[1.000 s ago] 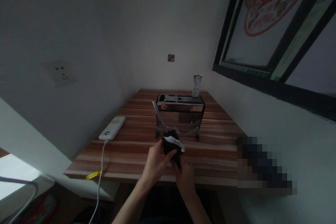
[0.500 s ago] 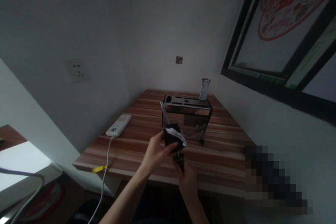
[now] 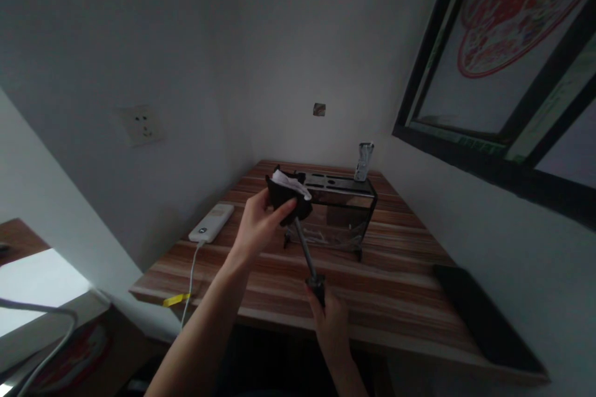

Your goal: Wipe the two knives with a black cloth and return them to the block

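Note:
My left hand is closed round a dark cloth with a white patch, pressed against the far tip of a thin metal rod. My right hand grips the rod's black handle near the table's front edge. The rod slants up and away from me. Behind the cloth stands a black and shiny metal knife rack with slots in its top.
A wooden table fills the corner. A white power bank with a white cable lies at the left. A small silvery pouch stands behind the rack. A dark flat object lies at the right.
My left hand has slid the cloth up along the rod from near the handle to its far tip. The right hand has stayed on the handle.

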`<state>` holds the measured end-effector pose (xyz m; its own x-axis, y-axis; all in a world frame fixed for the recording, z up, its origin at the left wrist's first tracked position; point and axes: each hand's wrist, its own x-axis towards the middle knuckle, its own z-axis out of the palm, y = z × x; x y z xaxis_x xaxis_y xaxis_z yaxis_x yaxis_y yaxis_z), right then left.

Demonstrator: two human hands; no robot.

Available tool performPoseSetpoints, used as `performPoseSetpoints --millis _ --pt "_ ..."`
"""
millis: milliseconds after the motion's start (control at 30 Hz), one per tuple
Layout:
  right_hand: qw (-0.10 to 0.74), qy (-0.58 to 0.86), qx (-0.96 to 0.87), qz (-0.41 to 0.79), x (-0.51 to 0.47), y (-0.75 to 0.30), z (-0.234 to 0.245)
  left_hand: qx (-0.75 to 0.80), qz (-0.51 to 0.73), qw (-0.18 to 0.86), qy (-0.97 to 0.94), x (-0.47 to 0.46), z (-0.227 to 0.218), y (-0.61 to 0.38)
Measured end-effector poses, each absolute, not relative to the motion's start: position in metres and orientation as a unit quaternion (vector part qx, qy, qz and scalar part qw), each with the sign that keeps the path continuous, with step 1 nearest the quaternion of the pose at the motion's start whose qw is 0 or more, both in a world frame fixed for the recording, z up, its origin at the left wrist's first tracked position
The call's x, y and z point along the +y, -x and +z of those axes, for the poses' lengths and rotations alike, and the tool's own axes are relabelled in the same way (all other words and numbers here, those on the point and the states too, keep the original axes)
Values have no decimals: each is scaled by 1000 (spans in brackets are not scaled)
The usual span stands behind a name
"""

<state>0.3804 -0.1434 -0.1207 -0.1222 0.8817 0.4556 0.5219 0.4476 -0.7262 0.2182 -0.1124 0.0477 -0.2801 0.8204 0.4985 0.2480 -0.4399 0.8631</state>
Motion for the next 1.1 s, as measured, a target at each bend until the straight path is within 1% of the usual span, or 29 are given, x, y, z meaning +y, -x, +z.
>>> performPoseSetpoints --millis 367,667,833,1000,1100 --pt "456 488 -718 199 -144 -380 -119 422 702 222 -530 -106 68 -216" --pt "462 497 -704 207 -144 -380 -122 426 686 245 -537 -106 74 -223" --pt "460 506 -702 201 -143 -380 -123 436 676 229 -548 -108 70 -226" --pt "449 512 -710 178 -143 -380 -125 422 709 230 -516 -112 60 -233" --pt "455 512 -708 174 -143 -380 -128 421 707 238 -516 -114 55 -236"
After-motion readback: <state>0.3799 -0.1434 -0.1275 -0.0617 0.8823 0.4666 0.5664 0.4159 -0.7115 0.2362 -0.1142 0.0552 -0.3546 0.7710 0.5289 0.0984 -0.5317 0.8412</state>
